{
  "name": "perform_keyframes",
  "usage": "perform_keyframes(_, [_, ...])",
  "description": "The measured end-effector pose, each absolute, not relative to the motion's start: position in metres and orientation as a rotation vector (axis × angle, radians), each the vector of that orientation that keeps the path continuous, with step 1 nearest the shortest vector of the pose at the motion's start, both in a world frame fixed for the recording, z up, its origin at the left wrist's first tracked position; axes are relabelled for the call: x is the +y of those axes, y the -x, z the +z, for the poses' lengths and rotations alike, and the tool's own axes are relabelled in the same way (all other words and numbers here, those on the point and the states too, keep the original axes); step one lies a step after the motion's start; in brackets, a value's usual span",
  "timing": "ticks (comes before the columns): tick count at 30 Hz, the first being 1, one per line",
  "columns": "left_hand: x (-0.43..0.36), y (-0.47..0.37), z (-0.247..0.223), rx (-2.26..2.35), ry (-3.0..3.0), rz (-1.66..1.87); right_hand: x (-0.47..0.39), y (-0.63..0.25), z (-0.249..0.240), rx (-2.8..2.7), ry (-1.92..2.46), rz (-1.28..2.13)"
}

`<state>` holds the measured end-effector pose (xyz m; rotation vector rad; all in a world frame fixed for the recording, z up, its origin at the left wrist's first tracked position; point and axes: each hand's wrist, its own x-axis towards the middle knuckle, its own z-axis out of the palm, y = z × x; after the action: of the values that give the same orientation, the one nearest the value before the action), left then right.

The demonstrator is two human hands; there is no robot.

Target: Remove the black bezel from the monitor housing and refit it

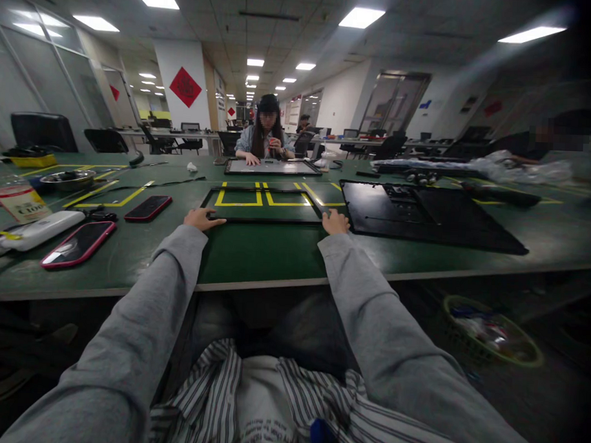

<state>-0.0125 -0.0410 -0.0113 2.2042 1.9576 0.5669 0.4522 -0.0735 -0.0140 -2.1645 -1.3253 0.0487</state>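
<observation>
A thin black rectangular frame [271, 222] lies on the green table in front of me, its middle hollow. At its near left corner is my left hand [202, 219], closed around the edge with the thumb stretched along the near bar. My right hand [336, 222] grips the near right corner, and some of its fingertips are hidden. Through the opening, yellow tape marks [238, 203] show on the tabletop. Just right of my right hand lies a large black panel [450, 220] with a recessed middle.
Two phones, one dark red-edged [148, 208] and one pink-cased [79, 243], lie left, by a white device [46, 231], a bottle [19, 199] and a metal bowl [68, 179]. Opposite, a co-worker [265, 140] sits at another panel [273, 167]. A basket [490, 332] stands below right.
</observation>
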Motion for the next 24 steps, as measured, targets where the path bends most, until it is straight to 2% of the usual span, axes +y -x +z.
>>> perform_keyframes(7, [-0.049, 0.009, -0.006, 2.049, -2.224, 0.614, -0.078, -0.449, -0.012, -1.239, 2.076, 0.048])
perform_keyframes(13, [-0.056, -0.001, -0.006, 1.916, -2.267, 0.726, -0.077, -0.451, -0.01, -1.187, 2.109, 0.077])
perform_keyframes(24, [-0.065, -0.016, 0.002, 1.758, -2.234, 0.715, -0.074, -0.455, -0.011, -1.194, 2.028, 0.076])
